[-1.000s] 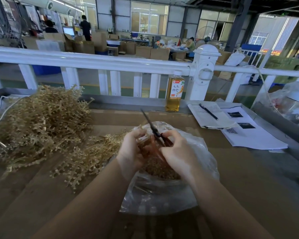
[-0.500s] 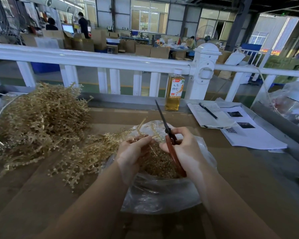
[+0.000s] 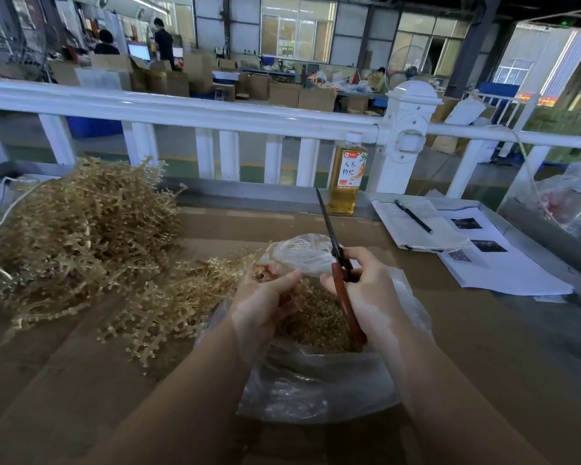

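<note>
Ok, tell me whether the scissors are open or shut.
Shut: the scissors show a single thin blade line, rising from the right hand that grips them.

Red-handled scissors (image 3: 338, 275), blades seemingly closed, tips upward, over clear bag (image 3: 316, 380)

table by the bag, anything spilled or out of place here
Nothing looks spilled or damaged. The small tan pieces sit inside the open plastic bag, the loose sprigs lie piled to its left, and the right hand holds the scissors with blades closed, pointing away. Only the papers lie askew.
</note>
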Demonstrator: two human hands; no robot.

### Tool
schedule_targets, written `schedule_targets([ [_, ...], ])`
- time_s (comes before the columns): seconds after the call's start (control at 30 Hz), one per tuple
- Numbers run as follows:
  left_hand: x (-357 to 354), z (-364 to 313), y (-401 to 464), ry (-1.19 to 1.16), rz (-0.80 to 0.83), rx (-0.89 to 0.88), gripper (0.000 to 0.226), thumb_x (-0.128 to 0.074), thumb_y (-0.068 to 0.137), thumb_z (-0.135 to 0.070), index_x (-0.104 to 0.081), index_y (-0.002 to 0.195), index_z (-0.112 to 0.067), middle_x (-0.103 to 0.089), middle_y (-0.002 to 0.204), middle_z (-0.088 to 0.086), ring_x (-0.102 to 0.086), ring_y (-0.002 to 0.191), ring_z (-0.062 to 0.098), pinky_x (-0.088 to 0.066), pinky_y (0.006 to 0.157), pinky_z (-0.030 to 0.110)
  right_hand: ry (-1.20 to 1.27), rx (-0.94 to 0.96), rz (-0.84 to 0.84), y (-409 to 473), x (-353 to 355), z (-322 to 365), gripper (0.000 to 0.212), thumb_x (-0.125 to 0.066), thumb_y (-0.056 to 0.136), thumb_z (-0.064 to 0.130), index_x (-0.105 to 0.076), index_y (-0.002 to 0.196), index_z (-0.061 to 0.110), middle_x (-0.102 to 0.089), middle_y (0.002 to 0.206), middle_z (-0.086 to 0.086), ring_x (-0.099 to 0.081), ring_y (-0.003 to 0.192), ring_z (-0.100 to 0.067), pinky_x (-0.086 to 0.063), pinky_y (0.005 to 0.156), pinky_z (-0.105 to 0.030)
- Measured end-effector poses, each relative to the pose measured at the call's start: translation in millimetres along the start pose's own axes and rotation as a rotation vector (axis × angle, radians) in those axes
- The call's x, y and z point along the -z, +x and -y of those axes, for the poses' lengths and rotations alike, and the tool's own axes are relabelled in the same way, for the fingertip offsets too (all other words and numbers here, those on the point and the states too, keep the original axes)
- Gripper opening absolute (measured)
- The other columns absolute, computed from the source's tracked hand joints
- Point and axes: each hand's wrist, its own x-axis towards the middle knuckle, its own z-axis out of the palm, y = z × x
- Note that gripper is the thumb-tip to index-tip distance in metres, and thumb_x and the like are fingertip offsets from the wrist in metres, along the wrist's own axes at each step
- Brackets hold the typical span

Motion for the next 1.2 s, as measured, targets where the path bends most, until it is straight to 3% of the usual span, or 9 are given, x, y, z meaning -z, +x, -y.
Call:
schedule_targets([
  [0.13, -1, 1, 2, 0.011, -0.081, -0.034, 0.026, -0.074, 0.074, 0.002, -0.052, 0.074, -0.012, -0.067, 0.06, 0.005, -0.066, 0.054, 0.015, -0.05, 0.049, 0.026, -0.102, 0.039, 0.039, -2, -2, -1, 0.031, -0.075, 0.079, 0.041, -0.056, 0.101, 0.031, -0.062, 0.084, 0.012, -0.062, 0.079, -0.005, -0.044, 0.062, -0.016],
  [0.27, -1, 1, 4, -0.012, -0.157, -0.015, 0.026, -0.08, 0.069, -0.003, -0.056, 0.069, -0.011, -0.072, 0.076, 0.016, -0.07, 0.074, 0.03, -0.057, 0.073, 0.043, -0.232, 0.085, 0.092, -7, -2, -6, 0.035, -0.07, 0.076, 0.057, -0.054, 0.095, 0.033, -0.064, 0.082, 0.015, -0.061, 0.084, -0.001, -0.05, 0.08, -0.023],
  [0.33, -3, 1, 6, -0.035, -0.179, -0.027, 0.028, -0.08, 0.069, -0.002, -0.054, 0.066, -0.013, -0.07, 0.073, 0.014, -0.069, 0.072, 0.028, -0.056, 0.07, 0.04, -0.356, 0.139, 0.105, -9, 1, -6, 0.033, -0.067, 0.077, 0.06, -0.053, 0.093, 0.035, -0.062, 0.081, 0.019, -0.059, 0.083, 0.004, -0.046, 0.078, -0.014],
  [0.47, -5, 1, 8, -0.032, -0.234, -0.041, 0.032, -0.078, 0.07, 0.001, -0.05, 0.068, -0.014, -0.067, 0.073, 0.012, -0.066, 0.07, 0.028, -0.055, 0.07, 0.042, -0.415, 0.155, 0.139, -12, 2, -8, 0.038, -0.063, 0.081, 0.058, -0.053, 0.101, 0.027, -0.062, 0.091, 0.011, -0.06, 0.089, -0.011, -0.05, 0.083, -0.033],
  [0.6, -3, -3, 12, 0.018, -0.236, -0.041, 0.032, -0.078, 0.071, -0.001, -0.049, 0.069, -0.015, -0.065, 0.076, 0.013, -0.066, 0.083, 0.032, -0.052, 0.087, 0.055, -0.462, 0.153, 0.159, -11, 2, -13, 0.04, -0.061, 0.083, 0.058, -0.051, 0.104, 0.025, -0.062, 0.097, 0.008, -0.058, 0.094, -0.014, -0.049, 0.086, -0.034],
  [0.73, -3, -5, 17, 0.027, -0.242, -0.019, 0.029, -0.078, 0.073, -0.004, -0.05, 0.075, -0.013, -0.067, 0.083, 0.015, -0.068, 0.081, 0.03, -0.056, 0.077, 0.045, -0.516, 0.174, 0.141, -12, 1, -20, 0.044, -0.061, 0.082, 0.059, -0.051, 0.106, 0.024, -0.062, 0.103, 0.004, -0.057, 0.097, -0.015, -0.048, 0.086, -0.034],
  [0.97, -3, -4, 17, -0.135, -0.185, -0.015, 0.034, -0.064, 0.082, 0.009, -0.043, 0.069, -0.015, -0.067, 0.054, 0.005, -0.069, 0.054, 0.014, -0.051, 0.044, 0.024, -0.573, 0.205, 0.172, -15, 2, -29, 0.046, -0.061, 0.08, 0.061, -0.047, 0.106, 0.026, -0.058, 0.102, 0.001, -0.053, 0.099, -0.017, -0.046, 0.086, -0.035],
  [1.2, 1, -6, 14, -0.152, -0.174, 0.023, 0.027, -0.068, 0.08, 0.003, -0.048, 0.072, -0.013, -0.068, 0.057, 0.005, -0.069, 0.054, 0.015, -0.051, 0.043, 0.024, -0.6, 0.23, 0.216, -14, 3, -32, 0.042, -0.06, 0.08, 0.062, -0.042, 0.103, 0.032, -0.055, 0.103, 0.004, -0.049, 0.102, -0.016, -0.043, 0.088, -0.034],
])
